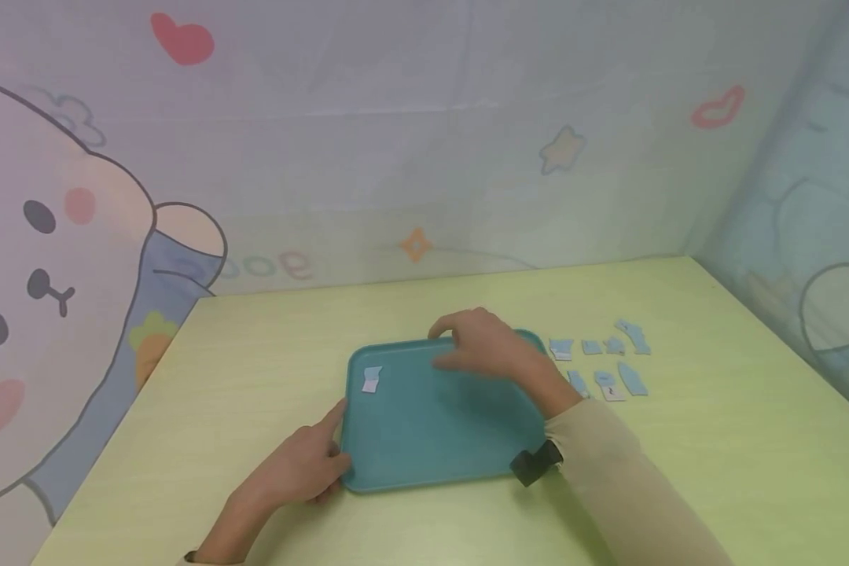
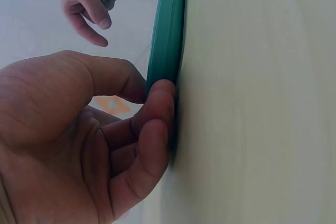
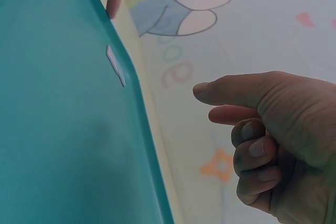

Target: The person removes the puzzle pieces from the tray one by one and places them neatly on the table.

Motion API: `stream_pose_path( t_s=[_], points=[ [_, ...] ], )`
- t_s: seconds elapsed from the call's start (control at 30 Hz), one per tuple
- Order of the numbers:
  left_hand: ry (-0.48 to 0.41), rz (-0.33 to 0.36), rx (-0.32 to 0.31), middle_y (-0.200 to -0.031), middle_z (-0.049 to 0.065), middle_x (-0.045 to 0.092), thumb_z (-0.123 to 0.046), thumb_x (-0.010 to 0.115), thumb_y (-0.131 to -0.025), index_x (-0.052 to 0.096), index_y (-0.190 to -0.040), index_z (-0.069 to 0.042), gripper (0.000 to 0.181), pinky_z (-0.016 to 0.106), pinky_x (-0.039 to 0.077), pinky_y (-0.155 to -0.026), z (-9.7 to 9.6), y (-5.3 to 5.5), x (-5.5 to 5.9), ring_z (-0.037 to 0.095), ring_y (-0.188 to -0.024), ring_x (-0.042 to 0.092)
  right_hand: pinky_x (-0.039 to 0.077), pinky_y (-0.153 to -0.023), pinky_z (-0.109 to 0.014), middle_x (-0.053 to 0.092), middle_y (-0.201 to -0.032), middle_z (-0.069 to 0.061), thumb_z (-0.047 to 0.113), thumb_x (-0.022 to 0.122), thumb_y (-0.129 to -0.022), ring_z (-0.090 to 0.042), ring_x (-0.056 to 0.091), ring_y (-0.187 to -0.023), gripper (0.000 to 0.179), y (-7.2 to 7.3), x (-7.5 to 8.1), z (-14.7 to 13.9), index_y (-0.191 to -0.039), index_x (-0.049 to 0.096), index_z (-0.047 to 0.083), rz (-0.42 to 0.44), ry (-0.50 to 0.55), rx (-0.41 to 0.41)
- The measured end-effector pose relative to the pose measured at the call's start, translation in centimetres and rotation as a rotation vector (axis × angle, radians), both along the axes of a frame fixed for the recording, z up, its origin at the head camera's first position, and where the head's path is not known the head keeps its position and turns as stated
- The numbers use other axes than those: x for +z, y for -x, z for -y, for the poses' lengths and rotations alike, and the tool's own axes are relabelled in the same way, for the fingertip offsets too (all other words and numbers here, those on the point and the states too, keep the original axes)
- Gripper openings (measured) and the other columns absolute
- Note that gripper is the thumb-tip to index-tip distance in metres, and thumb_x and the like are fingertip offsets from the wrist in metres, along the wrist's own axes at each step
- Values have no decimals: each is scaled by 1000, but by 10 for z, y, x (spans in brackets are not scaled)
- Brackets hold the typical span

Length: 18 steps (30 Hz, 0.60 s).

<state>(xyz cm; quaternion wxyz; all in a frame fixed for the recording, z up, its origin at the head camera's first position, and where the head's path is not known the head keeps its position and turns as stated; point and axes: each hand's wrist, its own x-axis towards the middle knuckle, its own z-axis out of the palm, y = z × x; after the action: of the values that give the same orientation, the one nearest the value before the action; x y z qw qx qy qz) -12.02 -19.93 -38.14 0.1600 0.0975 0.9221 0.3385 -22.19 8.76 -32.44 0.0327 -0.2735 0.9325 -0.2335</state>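
A teal rectangular tray lies on the table, with a small light-blue and white flat piece near its upper left corner. At the left rim my left hand pinches the tray's edge; in the left wrist view its thumb and fingertips meet the teal rim. My right hand hovers over the far part of the tray, holding nothing. From the right wrist view, its thumb and index finger extend apart from each other while the other fingers curl toward the palm.
Right of the tray, several similar light-blue pieces lie in two loose rows, among them a long one, a pointed one and one with a white lower part. A printed cloth hangs behind the pale yellow-green table.
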Motion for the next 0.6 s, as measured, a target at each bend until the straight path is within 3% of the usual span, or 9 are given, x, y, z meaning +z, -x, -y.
stream_pose_path(
  t_s=[0.17,0.37,0.6],
  points=[
    [7,-2,3,-60,2,62,-4,57,-93,17,-165,8,83,31,47,-53,-1,0,0,16,-48,56,55,-89,-41,77,-117,-9,28,77,-94,-18,61,-88,43,-1,-2,12,-132,73,7,-1,-6,3],
    [8,1,13,-61,3,62,-3,58,-93,18,-166,7,83,31,47,-54,-2,0,0,17,-49,56,54,-89,-41,77,-111,-9,28,78,-94,-18,58,-83,45,0,-5,23,-133,72,6,17,-7,8],
    [-7,6,16,-60,3,62,-2,57,-93,19,-166,6,83,31,46,-53,-2,-1,2,17,-48,55,55,-95,-43,75,-128,-11,28,78,-94,-22,66,-98,45,2,-8,33,-132,72,5,18,-6,9]
  ],
)
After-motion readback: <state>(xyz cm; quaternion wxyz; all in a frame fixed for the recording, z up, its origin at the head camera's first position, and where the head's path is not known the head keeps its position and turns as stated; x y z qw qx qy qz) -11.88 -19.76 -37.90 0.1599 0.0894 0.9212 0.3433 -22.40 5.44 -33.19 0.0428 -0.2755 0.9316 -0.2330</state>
